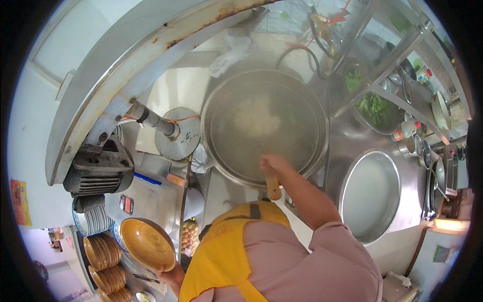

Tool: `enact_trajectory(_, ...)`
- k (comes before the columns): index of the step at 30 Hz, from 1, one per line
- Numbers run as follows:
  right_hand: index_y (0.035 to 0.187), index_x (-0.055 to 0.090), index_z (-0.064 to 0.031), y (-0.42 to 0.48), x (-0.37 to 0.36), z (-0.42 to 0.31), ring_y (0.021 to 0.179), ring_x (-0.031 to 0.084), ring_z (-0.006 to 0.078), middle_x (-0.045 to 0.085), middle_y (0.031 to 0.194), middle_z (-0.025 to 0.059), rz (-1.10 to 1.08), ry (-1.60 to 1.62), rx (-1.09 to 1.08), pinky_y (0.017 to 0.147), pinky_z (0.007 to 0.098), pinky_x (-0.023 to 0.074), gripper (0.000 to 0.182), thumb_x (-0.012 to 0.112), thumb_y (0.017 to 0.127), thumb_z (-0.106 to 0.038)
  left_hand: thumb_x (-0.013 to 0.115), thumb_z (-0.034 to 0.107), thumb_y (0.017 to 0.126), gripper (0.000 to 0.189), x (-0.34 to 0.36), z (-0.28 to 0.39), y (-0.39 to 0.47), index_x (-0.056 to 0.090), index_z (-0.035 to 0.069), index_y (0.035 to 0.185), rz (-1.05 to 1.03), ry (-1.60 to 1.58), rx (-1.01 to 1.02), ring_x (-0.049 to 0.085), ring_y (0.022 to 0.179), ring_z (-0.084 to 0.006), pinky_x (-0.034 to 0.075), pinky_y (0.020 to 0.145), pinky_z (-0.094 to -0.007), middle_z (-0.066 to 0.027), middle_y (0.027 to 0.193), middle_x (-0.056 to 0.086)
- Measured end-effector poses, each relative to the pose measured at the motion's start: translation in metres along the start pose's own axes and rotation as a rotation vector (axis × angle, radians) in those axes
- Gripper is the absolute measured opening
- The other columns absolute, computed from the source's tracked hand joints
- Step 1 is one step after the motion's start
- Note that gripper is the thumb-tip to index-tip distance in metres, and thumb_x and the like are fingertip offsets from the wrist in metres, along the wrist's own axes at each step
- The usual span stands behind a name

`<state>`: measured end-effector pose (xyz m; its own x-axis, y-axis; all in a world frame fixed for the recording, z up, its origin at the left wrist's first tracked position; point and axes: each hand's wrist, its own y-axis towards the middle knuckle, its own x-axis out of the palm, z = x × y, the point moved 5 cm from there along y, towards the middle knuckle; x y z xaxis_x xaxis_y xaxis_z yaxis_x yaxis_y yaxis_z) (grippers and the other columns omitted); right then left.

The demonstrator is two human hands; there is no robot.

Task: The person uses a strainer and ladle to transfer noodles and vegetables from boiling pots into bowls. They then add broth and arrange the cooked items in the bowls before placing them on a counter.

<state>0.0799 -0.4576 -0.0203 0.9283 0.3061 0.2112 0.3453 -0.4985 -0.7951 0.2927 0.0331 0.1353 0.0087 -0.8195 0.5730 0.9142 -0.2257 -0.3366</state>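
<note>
My left hand (171, 277), at the lower left, grips the rim of an orange-brown bowl (149, 243). The bowl is tilted so that its inside shows, with nothing in it. My right hand (277, 163) is closed around a wooden handle (273, 185) at the near side of a large round metal pot (322, 151). The tool's far end is lost in steam and cloudy liquid, so its kind cannot be told. Within the pot, a pale clump (258, 117) shows blurred in the liquid (298, 132).
On the right counter sit an oval metal basin (371, 196) of cloudy liquid and a tray of leafy greens (377, 107). Stacked brown bowls (102, 251), white plates (90, 219) and a cleaver (160, 168) occupy the left. An exhaust hood (94, 90) with a motor (100, 166) overhangs there.
</note>
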Motion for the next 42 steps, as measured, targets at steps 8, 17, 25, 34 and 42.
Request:
enact_trajectory(8,0.092,0.052,-0.0023,-0.061,-0.007,-0.007,0.057,0.054,0.0177,0.055,0.070,0.0076,-0.116,-0.106,-0.170,0.051,0.0323,0.0453,0.011,0.056,0.087,-0.012,0.064,0.028,0.066,0.077,0.036,-0.012,-0.006,0.038,0.002,0.134,-0.298,0.087,-0.224,0.047,0.119,-0.0346,0.039,0.099,-0.0467,-0.0168,0.131,0.048)
enact_trajectory(17,0.096,0.043,-0.0038,-0.165,-0.054,0.001,0.052,0.052,0.0156,0.052,0.068,0.0066,-0.050,-0.310,-0.253,0.045,0.0314,0.0454,0.013,0.052,0.090,-0.010,0.065,0.025,0.066,0.075,0.048,-0.067,0.060,0.040,0.005,0.134,-0.281,-0.056,-0.531,0.046,0.121,-0.0349,0.039,0.101,-0.0514,-0.0137,0.131,0.048)
enact_trajectory(25,0.100,0.041,-0.0059,-0.176,-0.055,0.016,0.051,0.051,0.0146,0.052,0.071,0.0056,-0.091,-0.172,-0.209,0.043,0.0303,0.0444,0.016,0.054,0.091,-0.010,0.062,0.023,0.069,0.069,0.160,-0.097,0.064,0.042,0.008,0.133,-0.457,0.057,-0.524,0.049,0.119,-0.0284,0.042,0.098,-0.0443,-0.0081,0.128,0.052)
enact_trajectory(34,0.105,0.042,-0.0049,-0.223,-0.065,0.030,0.049,0.050,0.0144,0.052,0.072,0.0066,-0.042,-0.170,-0.196,0.041,0.0311,0.0440,0.022,0.056,0.089,-0.010,0.061,0.025,0.072,0.066,0.166,-0.113,0.083,0.040,0.013,0.134,-0.482,0.261,-0.482,0.053,0.113,-0.0210,0.049,0.085,-0.0378,-0.0039,0.125,0.053)
enact_trajectory(42,0.099,0.046,-0.0042,-0.240,-0.078,0.081,0.051,0.051,0.0155,0.052,0.068,0.0052,0.029,-0.146,-0.188,0.044,0.0305,0.0435,0.016,0.054,0.086,-0.008,0.062,0.026,0.074,0.071,0.211,-0.123,0.104,0.034,0.014,0.138,-0.531,0.409,-0.396,0.057,0.101,-0.0184,0.052,0.071,-0.0319,-0.0047,0.123,0.052)
